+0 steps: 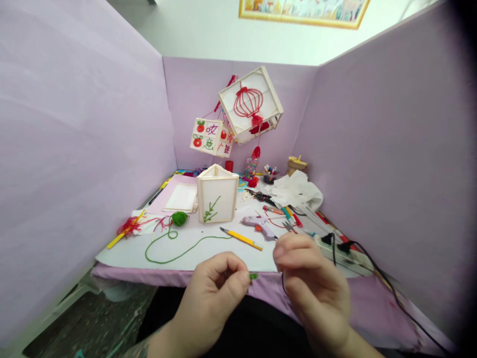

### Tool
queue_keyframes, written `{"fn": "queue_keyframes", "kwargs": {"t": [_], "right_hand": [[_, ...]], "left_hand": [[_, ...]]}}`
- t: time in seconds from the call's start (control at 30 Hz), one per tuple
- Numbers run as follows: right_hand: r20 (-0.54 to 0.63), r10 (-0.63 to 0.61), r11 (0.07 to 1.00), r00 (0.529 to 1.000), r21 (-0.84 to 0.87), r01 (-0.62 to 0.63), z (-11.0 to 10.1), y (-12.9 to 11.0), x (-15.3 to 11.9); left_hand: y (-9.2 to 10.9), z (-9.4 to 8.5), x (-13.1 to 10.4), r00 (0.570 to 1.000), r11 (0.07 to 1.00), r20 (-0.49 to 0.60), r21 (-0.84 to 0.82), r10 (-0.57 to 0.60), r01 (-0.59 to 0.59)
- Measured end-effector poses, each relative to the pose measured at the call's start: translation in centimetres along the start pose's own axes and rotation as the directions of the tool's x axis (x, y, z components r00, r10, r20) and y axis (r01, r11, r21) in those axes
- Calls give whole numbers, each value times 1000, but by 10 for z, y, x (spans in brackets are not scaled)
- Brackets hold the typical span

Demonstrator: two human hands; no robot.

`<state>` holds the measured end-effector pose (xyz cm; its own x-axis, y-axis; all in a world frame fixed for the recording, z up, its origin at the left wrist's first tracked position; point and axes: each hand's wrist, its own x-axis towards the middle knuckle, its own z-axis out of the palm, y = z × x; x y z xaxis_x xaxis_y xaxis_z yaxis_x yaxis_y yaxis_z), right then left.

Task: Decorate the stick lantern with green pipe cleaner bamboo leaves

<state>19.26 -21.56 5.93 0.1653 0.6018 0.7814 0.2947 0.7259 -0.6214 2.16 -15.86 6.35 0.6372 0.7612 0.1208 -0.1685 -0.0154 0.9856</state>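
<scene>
Near the front edge of the table, my left hand (214, 298) pinches a short piece of green yarn (254, 276) between thumb and forefinger. To its right, my right hand (316, 286) is raised with its fingers curved and the thumb apart, and nothing shows between them. A three-sided white lantern (217, 196) with a green sprig on its front panel stands upright beyond my hands. Left of the lantern lies a ball of green yarn (179, 218), its strand looping over the white tabletop sheet. A yellow craft knife (244, 239) lies between the lantern and my hands.
A glue gun (259, 225), small scissors (289, 227) and markers lie right of the lantern. Crumpled white paper (294, 191) and a power strip (346, 256) are at the right. Two decorated lanterns hang above the back. Tall lilac panels enclose both sides.
</scene>
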Motion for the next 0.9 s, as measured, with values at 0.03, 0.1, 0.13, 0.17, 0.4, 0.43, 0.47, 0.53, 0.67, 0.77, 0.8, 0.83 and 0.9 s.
{"fn": "queue_keyframes", "kwargs": {"t": [0.03, 0.1, 0.13, 0.17, 0.4, 0.43, 0.47, 0.53, 0.67, 0.77, 0.8, 0.83, 0.9], "right_hand": [[-82, -24, 998, 996, 51, 28, 0, 0, -2], [-189, -49, 993, 981, 97, 69, 0, 1, -4], [-180, -49, 995, 983, 75, 64, 1, 1, -5], [-132, -44, 998, 990, 26, 48, 1, 1, -5], [118, -9, 987, 993, -159, 27, 7, 2, -1], [125, -9, 987, 992, -156, 29, 7, 1, -1], [131, -10, 988, 991, -154, 31, 8, 1, -1], [138, -17, 988, 990, -151, 38, 8, 0, -1], [145, -15, 988, 989, -148, 36, 8, -1, 0], [142, -10, 989, 990, -143, 30, 8, -2, 0], [141, -10, 990, 990, -141, 30, 8, -2, 0], [138, -10, 990, 990, -139, 29, 9, -2, 0], [129, -5, 990, 992, -136, 23, 9, -1, 0]], "left_hand": [[-1, 0, 0, 1000, 1000, -6, -8, -3, 3], [-2, 0, 0, 1000, 1000, -11, -24, -9, 9], [-3, 0, 0, 1000, 1000, -9, -30, -10, 9], [-3, 0, 0, 1000, 999, -6, -33, -9, 8], [3, 2, 0, 1000, 998, 9, 51, 27, -28], [4, 3, 0, 999, 997, 14, 71, 31, -32], [6, 3, 0, 999, 995, 20, 88, 34, -35], [8, 3, 1, 999, 992, 28, 114, 43, -46], [8, 2, -1, 997, 986, 45, 153, 65, -71], [8, 2, -3, 995, 976, 44, 196, 84, -91], [8, 2, -3, 995, 972, 39, 213, 96, -102], [8, 2, -3, 993, 967, 34, 229, 109, -114], [8, 2, -2, 991, 958, 26, 255, 131, -134]]}}
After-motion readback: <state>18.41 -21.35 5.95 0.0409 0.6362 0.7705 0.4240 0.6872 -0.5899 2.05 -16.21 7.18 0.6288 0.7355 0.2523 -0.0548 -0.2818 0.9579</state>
